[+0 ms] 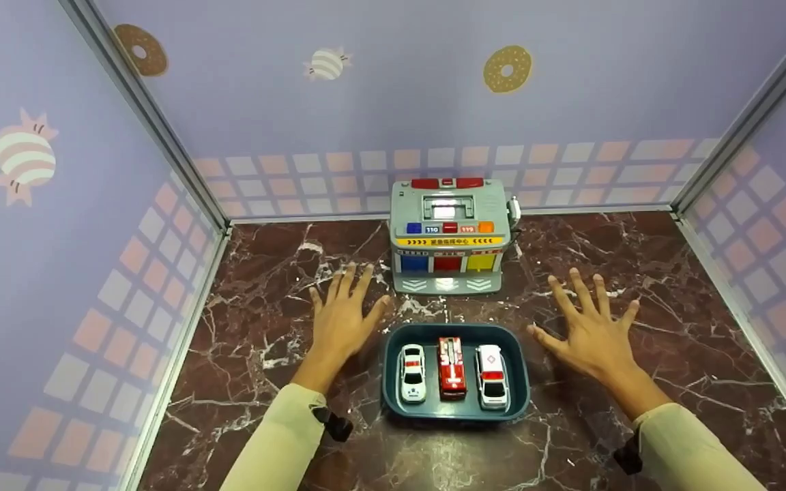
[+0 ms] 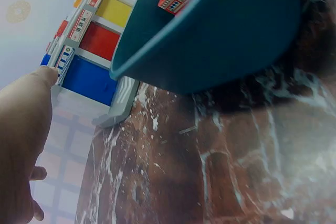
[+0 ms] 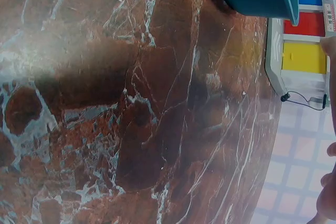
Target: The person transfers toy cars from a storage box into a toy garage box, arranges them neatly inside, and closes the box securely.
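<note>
A dark teal tray [image 1: 393, 409] stands on the marbled table, holding three toy vehicles in a row. On its left is a white police car [image 1: 412, 374], in the middle a red fire engine [image 1: 452, 368], on the right a white ambulance [image 1: 493, 378]. Behind the tray sits a grey toy garage [image 1: 447, 235] with blue, red and yellow doors. My left hand [image 1: 342, 314] is spread left of the tray, fingers straight, holding nothing. To the right of the tray, my right hand [image 1: 594, 334] is likewise spread and holds nothing.
Purple panels with printed sweets and doughnuts [image 1: 507, 69] enclose the table at the back and both sides. Metal strips [image 1: 447, 215] run along their joins. A white handset-like part on a dark cord [image 1: 514, 211] hangs at the garage's right side.
</note>
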`<state>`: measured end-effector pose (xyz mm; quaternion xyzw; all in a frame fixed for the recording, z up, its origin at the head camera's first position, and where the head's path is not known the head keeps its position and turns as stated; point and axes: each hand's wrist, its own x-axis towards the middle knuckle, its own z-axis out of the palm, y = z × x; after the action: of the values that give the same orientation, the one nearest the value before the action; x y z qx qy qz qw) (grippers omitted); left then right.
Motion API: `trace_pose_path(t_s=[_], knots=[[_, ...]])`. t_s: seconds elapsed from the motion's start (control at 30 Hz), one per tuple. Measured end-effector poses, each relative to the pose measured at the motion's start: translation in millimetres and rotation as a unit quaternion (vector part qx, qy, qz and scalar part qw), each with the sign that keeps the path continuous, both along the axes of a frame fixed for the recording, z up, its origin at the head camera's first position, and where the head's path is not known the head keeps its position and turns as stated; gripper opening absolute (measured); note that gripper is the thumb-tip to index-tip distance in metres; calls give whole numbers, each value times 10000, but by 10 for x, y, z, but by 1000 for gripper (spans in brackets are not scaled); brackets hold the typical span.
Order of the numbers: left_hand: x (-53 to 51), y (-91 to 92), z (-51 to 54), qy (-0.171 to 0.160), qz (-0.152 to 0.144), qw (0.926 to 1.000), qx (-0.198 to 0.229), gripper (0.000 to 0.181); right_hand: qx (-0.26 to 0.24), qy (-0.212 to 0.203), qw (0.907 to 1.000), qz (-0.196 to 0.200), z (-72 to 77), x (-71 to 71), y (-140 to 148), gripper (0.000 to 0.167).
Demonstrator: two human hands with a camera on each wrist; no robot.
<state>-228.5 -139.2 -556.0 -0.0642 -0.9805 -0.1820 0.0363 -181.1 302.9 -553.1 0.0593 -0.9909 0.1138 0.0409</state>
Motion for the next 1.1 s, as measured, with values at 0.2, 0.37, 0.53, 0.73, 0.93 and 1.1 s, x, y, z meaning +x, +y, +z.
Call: trace_pose_path(t_s=[0.2, 0.37, 0.53, 0.73, 0.93, 1.1], knots=[[-99, 83, 45, 119, -116, 9996, 219, 77, -3, -81, 10000, -7, 3, -7, -35, 103], [-188, 132, 49, 118, -169, 9985, 501, 75, 59, -113, 9999, 0, -3, -15, -59, 103], [-251, 172, 67, -30, -155, 9974, 699, 77, 41, -109, 9999, -4, -31, -10, -65, 102], [-327, 207, 78, -80, -183, 9947, 1008, 79, 25, -131, 9999, -27, -44, 5, -52, 101], [-409, 242, 67, -109, -203, 9893, 1438, 76, 29, -123, 9999, -1, -49, 19, -55, 100], [-464, 277, 82, -121, -217, 9850, 1707, 74, -66, -46, 9999, 71, -55, 24, -61, 98]])
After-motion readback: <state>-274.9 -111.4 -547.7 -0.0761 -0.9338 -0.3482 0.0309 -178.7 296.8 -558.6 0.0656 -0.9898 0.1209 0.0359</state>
